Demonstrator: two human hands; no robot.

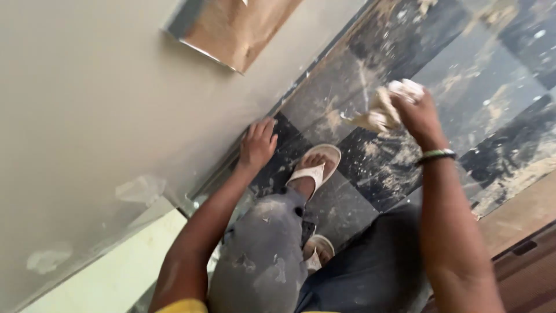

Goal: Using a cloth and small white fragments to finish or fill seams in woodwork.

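My left hand [256,144] presses flat, fingers spread, against the bottom of a smooth grey wall [87,104], just above the floor. My right hand [416,113] is raised over the floor and shut on a crumpled, dirty pale cloth [379,113]. A green and white bracelet [436,155] circles my right wrist. My legs in dusty grey trousers [263,255] and my feet in white sandals [315,168] show below the hands.
The floor [463,75] is dark tile smeared with pale plaster splashes. A brown metal-edged panel [231,29] is set in the wall above. A light green wall section [116,272] lies at lower left; a brown wooden piece [521,243] is at lower right.
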